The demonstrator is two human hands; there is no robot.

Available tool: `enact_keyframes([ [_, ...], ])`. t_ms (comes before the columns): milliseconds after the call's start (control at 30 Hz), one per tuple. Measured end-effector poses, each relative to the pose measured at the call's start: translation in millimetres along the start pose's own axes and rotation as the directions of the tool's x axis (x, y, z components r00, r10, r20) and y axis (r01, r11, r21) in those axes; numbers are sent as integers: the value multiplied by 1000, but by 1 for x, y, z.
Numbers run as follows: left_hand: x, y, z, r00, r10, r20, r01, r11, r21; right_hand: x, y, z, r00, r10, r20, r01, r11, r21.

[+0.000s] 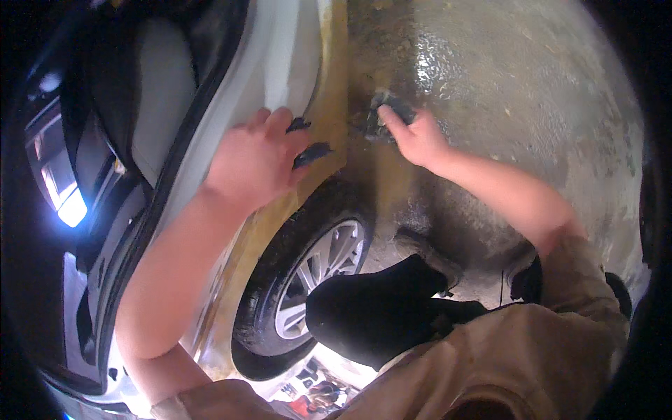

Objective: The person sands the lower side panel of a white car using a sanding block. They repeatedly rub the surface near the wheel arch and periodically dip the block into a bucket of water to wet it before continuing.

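Observation:
My left hand (pixel 255 155) is at the car's side panel (pixel 283 52), above the wheel. Its fingers are bent round a dark, ragged-edged piece (pixel 313 154) that looks like sandpaper, pressed to the panel where white paint meets a yellowish-brown strip. Part of that piece is hidden under the fingers. My right hand (pixel 422 138), held out over the wet floor, grips a dark, wet-looking pad (pixel 381 115) with the thumb on top. Whether the pad is cloth or sponge I cannot make out.
Below my left hand is a wheel with a black tyre (pixel 262 301) and silver spokes (pixel 322 269). The car's opening with a grey seat (pixel 164 84) lies at left. My dark-clad knee (pixel 371 308) is close to the wheel. The wet concrete floor (pixel 518 77) stretches right.

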State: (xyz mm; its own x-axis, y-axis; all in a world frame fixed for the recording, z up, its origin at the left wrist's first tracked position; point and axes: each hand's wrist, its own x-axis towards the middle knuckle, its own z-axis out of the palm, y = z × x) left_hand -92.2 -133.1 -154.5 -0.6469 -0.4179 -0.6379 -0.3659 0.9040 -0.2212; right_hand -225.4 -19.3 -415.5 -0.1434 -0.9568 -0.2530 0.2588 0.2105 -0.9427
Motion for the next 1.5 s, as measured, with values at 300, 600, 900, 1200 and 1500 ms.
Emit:
enact_keyframes([
  [300,-39,-4,-12,985,-142,-103,138,990,-41,17,-27,30,885,-350,-306,438,848,298],
  [600,-154,33,-60,916,-391,-92,385,919,-82,38,-51,74,901,-282,-331,433,646,629],
  [900,-162,33,-61,940,-326,-104,315,943,-109,42,-46,78,909,-222,-353,414,590,693],
  [1200,-110,51,-37,992,-3,-126,5,1000,12,26,-54,67,808,-354,-470,498,837,227],
  [1500,-67,30,-14,990,-67,-126,74,996,45,-31,-61,82,818,-544,-186,573,798,187],
])
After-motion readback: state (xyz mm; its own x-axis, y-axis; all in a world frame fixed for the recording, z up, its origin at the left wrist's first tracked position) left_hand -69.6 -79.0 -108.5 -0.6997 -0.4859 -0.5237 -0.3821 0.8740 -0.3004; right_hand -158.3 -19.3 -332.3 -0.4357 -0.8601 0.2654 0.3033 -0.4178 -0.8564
